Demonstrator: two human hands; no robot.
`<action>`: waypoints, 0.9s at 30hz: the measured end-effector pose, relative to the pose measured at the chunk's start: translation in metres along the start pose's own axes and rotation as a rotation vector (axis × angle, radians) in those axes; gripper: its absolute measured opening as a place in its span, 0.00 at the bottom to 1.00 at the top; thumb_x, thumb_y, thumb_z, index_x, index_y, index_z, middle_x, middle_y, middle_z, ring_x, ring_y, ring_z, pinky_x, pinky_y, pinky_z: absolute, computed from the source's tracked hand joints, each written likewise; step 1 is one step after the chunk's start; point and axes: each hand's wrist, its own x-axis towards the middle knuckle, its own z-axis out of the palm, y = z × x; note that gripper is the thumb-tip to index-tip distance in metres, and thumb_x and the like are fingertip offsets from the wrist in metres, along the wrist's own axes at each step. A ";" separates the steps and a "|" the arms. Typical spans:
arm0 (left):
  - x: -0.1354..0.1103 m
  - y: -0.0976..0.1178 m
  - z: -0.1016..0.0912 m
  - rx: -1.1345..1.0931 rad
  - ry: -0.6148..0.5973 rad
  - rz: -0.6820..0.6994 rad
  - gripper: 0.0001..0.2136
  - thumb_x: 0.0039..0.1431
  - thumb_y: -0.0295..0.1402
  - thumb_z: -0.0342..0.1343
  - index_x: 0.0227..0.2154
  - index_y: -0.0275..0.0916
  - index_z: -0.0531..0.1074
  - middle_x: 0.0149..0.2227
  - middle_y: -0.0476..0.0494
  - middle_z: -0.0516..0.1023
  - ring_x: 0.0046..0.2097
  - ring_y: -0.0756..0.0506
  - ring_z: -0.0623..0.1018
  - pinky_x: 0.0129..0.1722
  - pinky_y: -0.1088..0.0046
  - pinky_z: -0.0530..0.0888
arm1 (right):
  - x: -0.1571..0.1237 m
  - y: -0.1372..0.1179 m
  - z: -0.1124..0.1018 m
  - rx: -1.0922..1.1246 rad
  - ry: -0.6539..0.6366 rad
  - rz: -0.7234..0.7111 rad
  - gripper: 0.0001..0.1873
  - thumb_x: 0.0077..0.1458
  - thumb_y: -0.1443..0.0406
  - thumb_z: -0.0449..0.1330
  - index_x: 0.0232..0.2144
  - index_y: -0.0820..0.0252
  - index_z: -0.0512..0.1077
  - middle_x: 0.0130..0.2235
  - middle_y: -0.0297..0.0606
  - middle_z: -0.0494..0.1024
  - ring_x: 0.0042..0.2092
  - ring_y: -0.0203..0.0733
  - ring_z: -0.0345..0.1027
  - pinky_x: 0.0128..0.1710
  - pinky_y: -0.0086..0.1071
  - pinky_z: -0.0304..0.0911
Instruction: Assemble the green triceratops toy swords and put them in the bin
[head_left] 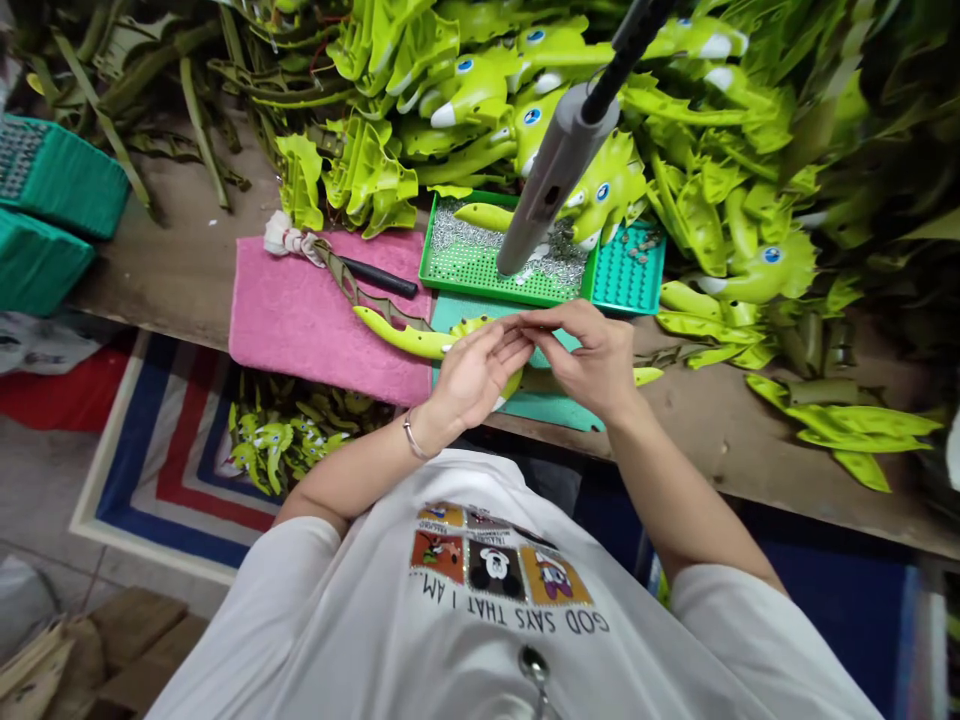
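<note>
While both hands meet just below the green tray (465, 266), the left hand (476, 372), half closed, holds one green toy part (397, 336) there; the right hand (592, 358) pinches its fingertips, on what cannot be told. One grey screwdriver (551, 185) hangs above the tray, and one pink towel (300, 320) lies left of it.

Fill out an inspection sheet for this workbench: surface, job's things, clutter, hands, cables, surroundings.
Surface: wooden bench; pink towel and teal mat at its front.
Job's things: green toy part on the mat; green tray of screws; grey driver hanging above it.
Clutter: heap of green toy parts behind; black-handled tool on the towel.
Hands: left hand and right hand both hold the toy part, close together.
Cables: black lead rising from the driver.
Surroundings: teal boxes at left; striped rug on the floor.
</note>
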 end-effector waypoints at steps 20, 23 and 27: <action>-0.040 -0.007 -0.057 -0.031 0.020 0.135 0.11 0.58 0.30 0.65 0.43 0.33 0.78 0.48 0.36 0.84 0.54 0.40 0.82 0.65 0.56 0.69 | -0.028 0.007 0.019 -0.364 -0.118 -0.163 0.20 0.61 0.71 0.55 0.55 0.58 0.70 0.38 0.40 0.85 0.37 0.45 0.78 0.38 0.37 0.73; -0.038 -0.010 -0.057 -0.064 0.013 0.140 0.11 0.54 0.30 0.68 0.41 0.35 0.80 0.45 0.40 0.85 0.52 0.42 0.82 0.62 0.60 0.71 | -0.030 -0.008 0.023 -0.285 -0.046 -0.178 0.20 0.62 0.70 0.56 0.56 0.57 0.69 0.42 0.40 0.85 0.39 0.44 0.79 0.40 0.37 0.73; -0.038 -0.016 -0.060 -0.070 0.023 0.169 0.11 0.51 0.31 0.71 0.39 0.39 0.81 0.42 0.46 0.85 0.49 0.45 0.83 0.59 0.65 0.74 | -0.039 -0.032 0.040 -0.219 0.088 -0.253 0.14 0.60 0.69 0.61 0.49 0.55 0.72 0.38 0.36 0.85 0.37 0.41 0.79 0.38 0.35 0.71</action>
